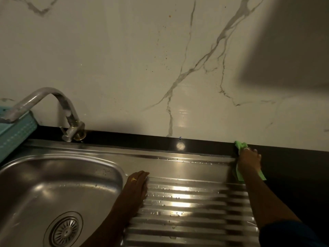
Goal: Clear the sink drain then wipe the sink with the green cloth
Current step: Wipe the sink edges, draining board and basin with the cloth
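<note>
The green cloth (pixel 240 146) is pressed under the flat right hand (pixel 249 160) at the far right corner of the drainboard (pixel 187 198), against the black worktop (pixel 293 166), seemingly so the edge is wiped. The left hand (pixel 138 182), open and empty, is laid beside the basin (pixel 53 184), probably as a brace.

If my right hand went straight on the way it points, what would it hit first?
Most likely the marble wall: the right hand presses the green cloth toward it, and the cloth's tip seems almost at its foot.
</note>
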